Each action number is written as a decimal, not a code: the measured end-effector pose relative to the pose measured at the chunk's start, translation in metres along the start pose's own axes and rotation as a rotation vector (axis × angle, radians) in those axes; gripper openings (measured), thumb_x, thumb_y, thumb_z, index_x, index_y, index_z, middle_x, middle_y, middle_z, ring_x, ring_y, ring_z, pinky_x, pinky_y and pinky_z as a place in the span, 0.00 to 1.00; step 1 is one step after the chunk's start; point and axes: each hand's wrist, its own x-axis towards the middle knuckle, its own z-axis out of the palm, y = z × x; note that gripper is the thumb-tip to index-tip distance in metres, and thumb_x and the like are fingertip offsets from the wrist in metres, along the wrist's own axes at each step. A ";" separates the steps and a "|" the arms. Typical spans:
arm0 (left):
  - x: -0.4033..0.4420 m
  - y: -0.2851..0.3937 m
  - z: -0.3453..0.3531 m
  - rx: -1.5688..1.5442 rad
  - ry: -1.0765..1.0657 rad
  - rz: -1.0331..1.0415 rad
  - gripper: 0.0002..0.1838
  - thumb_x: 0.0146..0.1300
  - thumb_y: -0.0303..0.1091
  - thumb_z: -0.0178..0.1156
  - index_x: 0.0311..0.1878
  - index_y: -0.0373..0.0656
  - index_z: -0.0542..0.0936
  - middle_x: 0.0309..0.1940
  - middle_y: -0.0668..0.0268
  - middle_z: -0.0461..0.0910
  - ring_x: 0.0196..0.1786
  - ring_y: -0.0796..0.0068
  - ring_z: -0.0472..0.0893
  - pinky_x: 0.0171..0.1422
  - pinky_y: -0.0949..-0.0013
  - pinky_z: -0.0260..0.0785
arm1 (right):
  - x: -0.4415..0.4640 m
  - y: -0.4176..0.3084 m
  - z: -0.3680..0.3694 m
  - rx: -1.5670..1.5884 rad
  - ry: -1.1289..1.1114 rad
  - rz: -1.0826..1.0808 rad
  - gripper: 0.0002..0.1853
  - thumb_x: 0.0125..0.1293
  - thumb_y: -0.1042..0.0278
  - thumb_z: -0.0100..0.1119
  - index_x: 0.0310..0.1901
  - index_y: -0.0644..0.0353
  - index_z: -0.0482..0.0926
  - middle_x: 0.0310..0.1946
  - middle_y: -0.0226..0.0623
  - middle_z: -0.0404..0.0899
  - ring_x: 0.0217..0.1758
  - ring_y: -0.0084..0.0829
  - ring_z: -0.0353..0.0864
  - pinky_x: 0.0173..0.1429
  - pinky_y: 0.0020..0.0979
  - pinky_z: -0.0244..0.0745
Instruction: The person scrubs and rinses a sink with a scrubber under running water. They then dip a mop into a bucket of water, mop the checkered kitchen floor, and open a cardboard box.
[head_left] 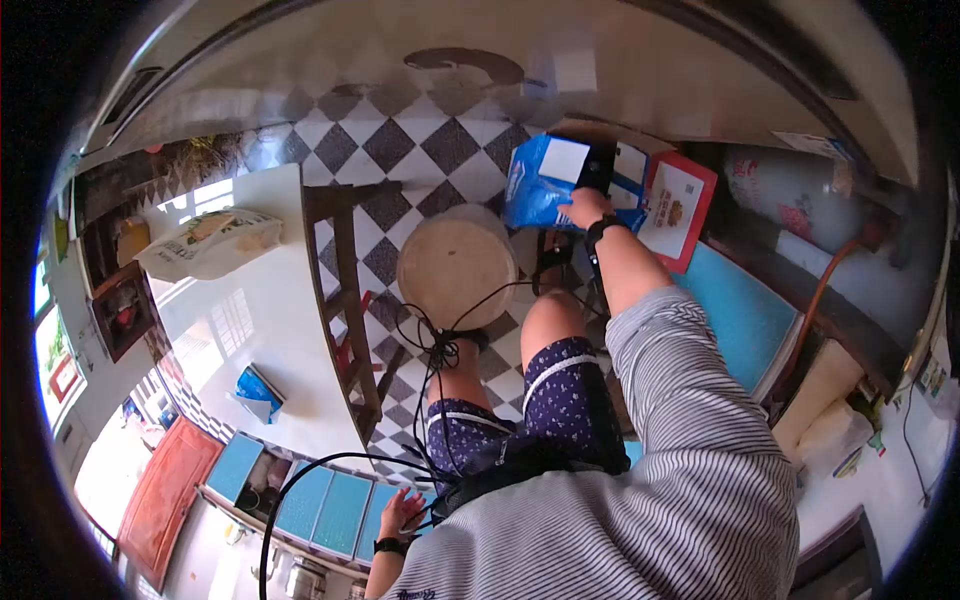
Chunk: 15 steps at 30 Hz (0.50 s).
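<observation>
My right hand (588,207) reaches forward and is closed on the near edge of a blue package (540,185) with white panels. Something dark lies beside the fingers, and I cannot make it out. Just right of the package sits a red-and-white box (677,212) with printing on it. Down at my side, away from any object, my left hand (403,512) hangs with its fingers apart and nothing in them. Both wrists carry black bands.
A round stool (457,262) stands on the checkered floor before my legs. Black cables (442,350) dangle at my waist. To the left, a white table (245,330) bears a plastic bag (215,243) and a small blue packet (258,395). Blue-topped cabinets (735,310) stand at right.
</observation>
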 end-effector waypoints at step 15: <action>-0.008 0.060 0.048 0.059 0.046 0.242 0.14 0.62 0.41 0.49 0.48 0.47 0.70 0.37 0.64 0.76 0.37 0.69 0.76 0.40 0.65 0.70 | -0.006 -0.028 0.048 0.023 0.008 0.031 0.20 0.52 0.50 0.58 0.40 0.56 0.78 0.41 0.44 0.77 0.47 0.45 0.75 0.51 0.42 0.67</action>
